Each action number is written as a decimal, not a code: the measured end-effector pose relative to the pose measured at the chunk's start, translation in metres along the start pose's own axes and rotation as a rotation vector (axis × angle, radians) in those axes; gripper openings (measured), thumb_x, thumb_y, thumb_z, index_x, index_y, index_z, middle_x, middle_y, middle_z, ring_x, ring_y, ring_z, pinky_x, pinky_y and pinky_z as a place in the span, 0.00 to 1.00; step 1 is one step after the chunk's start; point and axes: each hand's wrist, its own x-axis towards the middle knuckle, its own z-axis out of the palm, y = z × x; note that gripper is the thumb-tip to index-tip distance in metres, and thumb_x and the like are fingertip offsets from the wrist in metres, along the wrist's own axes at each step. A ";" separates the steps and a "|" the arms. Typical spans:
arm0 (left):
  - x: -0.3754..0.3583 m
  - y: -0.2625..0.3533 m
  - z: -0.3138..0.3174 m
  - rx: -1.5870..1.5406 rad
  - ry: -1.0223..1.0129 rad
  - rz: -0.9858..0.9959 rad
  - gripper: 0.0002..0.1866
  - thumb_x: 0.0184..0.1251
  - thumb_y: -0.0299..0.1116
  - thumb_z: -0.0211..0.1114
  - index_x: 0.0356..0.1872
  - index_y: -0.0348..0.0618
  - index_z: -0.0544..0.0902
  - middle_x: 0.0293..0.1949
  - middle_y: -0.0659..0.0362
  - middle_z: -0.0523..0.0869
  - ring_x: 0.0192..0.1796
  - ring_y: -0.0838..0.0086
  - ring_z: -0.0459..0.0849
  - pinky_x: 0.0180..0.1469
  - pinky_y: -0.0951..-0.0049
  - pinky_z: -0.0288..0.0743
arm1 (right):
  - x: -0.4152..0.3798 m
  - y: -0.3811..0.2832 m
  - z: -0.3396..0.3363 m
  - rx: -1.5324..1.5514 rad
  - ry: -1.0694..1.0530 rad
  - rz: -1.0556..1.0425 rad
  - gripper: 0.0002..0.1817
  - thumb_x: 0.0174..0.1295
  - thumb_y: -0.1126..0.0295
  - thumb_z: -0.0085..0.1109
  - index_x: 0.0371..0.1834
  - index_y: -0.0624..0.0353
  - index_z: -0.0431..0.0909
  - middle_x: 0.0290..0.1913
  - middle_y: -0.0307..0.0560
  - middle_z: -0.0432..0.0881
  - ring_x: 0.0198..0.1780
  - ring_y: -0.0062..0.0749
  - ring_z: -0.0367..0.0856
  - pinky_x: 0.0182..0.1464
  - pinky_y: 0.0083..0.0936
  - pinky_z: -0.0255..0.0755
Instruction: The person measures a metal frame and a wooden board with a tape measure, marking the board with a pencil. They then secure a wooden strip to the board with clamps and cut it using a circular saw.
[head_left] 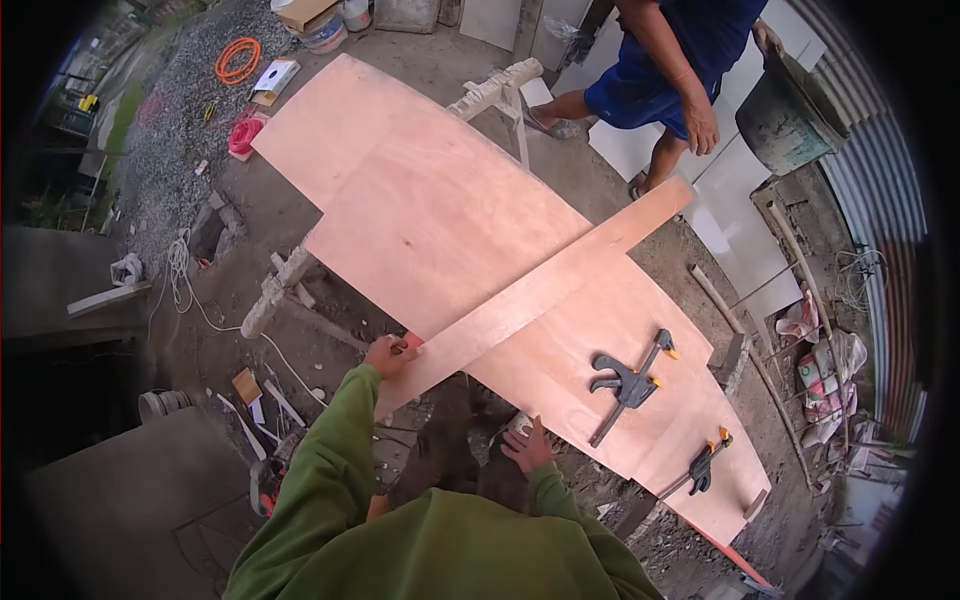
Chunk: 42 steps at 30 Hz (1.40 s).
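Observation:
A large pinkish plywood sheet [440,220] lies on wooden trestles, with a long narrow plywood strip [540,295] laid slantwise across it. My left hand [390,356] is closed at the strip's near left end, beside a small red thing at the sheet's edge; what the fingers grip is too small to name. Lower down, my right hand [528,447] is at the near edge of the sheet, fingers spread, beside a pale round object [521,425]. Two black and orange clamps, one larger [627,385] and one smaller [702,466], rest on the right part of the sheet.
Beyond the sheet a person in blue [680,70] stands holding a dark bucket [790,118]. A trestle end [275,295] juts out at left, near a white cable [178,262]. An orange hose coil [238,60] lies on gravel. Corrugated metal [880,200] stands at right.

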 end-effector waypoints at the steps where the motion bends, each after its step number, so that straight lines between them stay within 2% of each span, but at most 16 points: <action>1: 0.005 -0.002 -0.009 0.004 -0.016 -0.004 0.30 0.49 0.53 0.72 0.38 0.30 0.83 0.36 0.43 0.85 0.41 0.59 0.85 0.45 0.64 0.76 | 0.011 0.003 0.010 0.010 0.013 0.006 0.40 0.65 0.41 0.47 0.65 0.68 0.56 0.62 0.66 0.67 0.60 0.48 0.73 0.54 0.50 0.72; 3: 0.012 0.025 -0.041 0.113 0.072 -0.063 0.27 0.49 0.49 0.74 0.38 0.32 0.83 0.38 0.45 0.85 0.42 0.56 0.84 0.47 0.62 0.76 | 0.038 0.007 0.025 0.289 -0.074 -0.194 0.40 0.65 0.39 0.47 0.65 0.64 0.55 0.61 0.63 0.66 0.64 0.50 0.66 0.60 0.49 0.67; 7: 0.073 0.024 -0.110 0.291 0.761 0.195 0.30 0.55 0.50 0.70 0.48 0.33 0.79 0.51 0.43 0.79 0.57 0.51 0.75 0.58 0.59 0.69 | 0.053 0.001 0.035 0.420 0.091 -0.157 0.38 0.66 0.40 0.46 0.65 0.61 0.56 0.62 0.61 0.66 0.64 0.50 0.66 0.60 0.48 0.67; 11: 0.151 0.001 -0.164 0.621 0.929 0.066 0.41 0.59 0.60 0.61 0.58 0.29 0.71 0.56 0.41 0.75 0.60 0.46 0.72 0.61 0.54 0.66 | 0.048 0.002 0.022 0.334 0.083 -0.156 0.37 0.67 0.41 0.45 0.65 0.62 0.56 0.62 0.61 0.67 0.63 0.48 0.68 0.62 0.46 0.66; 12: 0.164 0.000 -0.172 0.617 0.920 0.065 0.41 0.59 0.60 0.61 0.58 0.29 0.71 0.56 0.41 0.75 0.60 0.46 0.72 0.61 0.54 0.66 | 0.048 0.002 0.021 0.296 0.071 -0.162 0.39 0.67 0.41 0.43 0.67 0.64 0.54 0.61 0.62 0.69 0.63 0.48 0.69 0.63 0.45 0.66; 14: 0.183 0.000 -0.183 0.489 0.588 -0.071 0.45 0.60 0.66 0.55 0.59 0.28 0.69 0.56 0.37 0.73 0.60 0.44 0.71 0.62 0.52 0.65 | 0.052 0.003 0.016 0.253 0.058 -0.160 0.38 0.67 0.41 0.43 0.66 0.65 0.56 0.61 0.62 0.69 0.63 0.47 0.69 0.63 0.43 0.65; 16: 0.179 0.018 -0.187 0.490 0.543 -0.097 0.45 0.60 0.66 0.53 0.59 0.27 0.69 0.56 0.36 0.73 0.59 0.43 0.71 0.62 0.52 0.64 | 0.058 0.003 0.009 0.202 0.044 -0.157 0.38 0.67 0.41 0.43 0.65 0.67 0.58 0.61 0.61 0.69 0.63 0.47 0.69 0.64 0.41 0.65; 18: 0.174 0.014 -0.183 0.498 0.499 -0.131 0.46 0.61 0.67 0.52 0.59 0.27 0.69 0.56 0.34 0.72 0.59 0.42 0.71 0.62 0.51 0.64 | 0.061 0.003 0.006 0.224 0.046 -0.133 0.31 0.63 0.43 0.52 0.58 0.56 0.66 0.54 0.54 0.75 0.57 0.44 0.73 0.60 0.43 0.68; 20: 0.170 0.000 -0.178 0.500 0.574 -0.082 0.45 0.61 0.67 0.52 0.58 0.27 0.69 0.54 0.33 0.73 0.58 0.42 0.71 0.62 0.50 0.62 | 0.054 0.000 0.002 0.165 0.087 -0.143 0.30 0.64 0.43 0.52 0.56 0.57 0.66 0.53 0.53 0.76 0.56 0.43 0.74 0.60 0.42 0.69; 24: 0.125 -0.040 -0.163 0.520 0.536 -0.129 0.45 0.60 0.67 0.53 0.55 0.27 0.72 0.53 0.35 0.73 0.58 0.43 0.71 0.62 0.49 0.62 | 0.046 -0.007 -0.017 0.062 0.137 -0.173 0.26 0.65 0.46 0.52 0.52 0.58 0.68 0.51 0.52 0.76 0.55 0.41 0.74 0.58 0.41 0.71; 26: 0.093 -0.055 -0.150 0.431 0.666 -0.162 0.43 0.59 0.67 0.55 0.52 0.27 0.74 0.53 0.37 0.74 0.58 0.43 0.71 0.62 0.48 0.61 | 0.047 -0.013 -0.028 0.063 0.140 -0.153 0.25 0.66 0.47 0.52 0.53 0.58 0.68 0.51 0.52 0.76 0.55 0.41 0.74 0.58 0.41 0.72; 30: 0.036 -0.072 -0.146 0.393 0.677 -0.166 0.42 0.59 0.66 0.57 0.50 0.26 0.75 0.51 0.38 0.76 0.57 0.44 0.73 0.60 0.50 0.64 | 0.036 -0.030 -0.036 -0.045 0.155 -0.138 0.27 0.66 0.47 0.52 0.55 0.59 0.67 0.50 0.53 0.76 0.54 0.41 0.75 0.57 0.40 0.72; 32: 0.011 -0.077 -0.144 0.325 0.677 -0.235 0.43 0.58 0.66 0.58 0.49 0.26 0.75 0.49 0.37 0.78 0.56 0.44 0.74 0.58 0.51 0.66 | 0.028 -0.039 -0.037 -0.122 0.138 -0.144 0.28 0.66 0.46 0.52 0.56 0.60 0.67 0.50 0.53 0.76 0.54 0.41 0.75 0.58 0.40 0.72; 35: -0.012 -0.096 -0.138 0.370 0.770 -0.330 0.46 0.57 0.68 0.56 0.49 0.22 0.74 0.49 0.34 0.78 0.55 0.43 0.75 0.58 0.52 0.67 | 0.023 -0.055 -0.028 -0.202 0.099 -0.115 0.28 0.66 0.46 0.52 0.54 0.62 0.68 0.47 0.51 0.76 0.50 0.39 0.76 0.56 0.38 0.73; 39: -0.040 -0.132 -0.121 0.375 0.796 -0.417 0.52 0.57 0.71 0.53 0.52 0.17 0.72 0.50 0.30 0.77 0.56 0.41 0.75 0.60 0.53 0.66 | 0.030 -0.071 -0.033 -0.249 0.075 -0.182 0.28 0.66 0.46 0.51 0.51 0.64 0.70 0.43 0.49 0.77 0.45 0.36 0.78 0.52 0.36 0.76; 42: -0.070 -0.154 -0.093 0.270 0.806 -0.450 0.51 0.56 0.71 0.54 0.53 0.19 0.73 0.50 0.31 0.77 0.56 0.41 0.75 0.60 0.53 0.66 | 0.047 -0.097 -0.037 -0.340 0.093 -0.205 0.27 0.67 0.47 0.52 0.48 0.65 0.72 0.38 0.48 0.79 0.39 0.35 0.79 0.48 0.34 0.79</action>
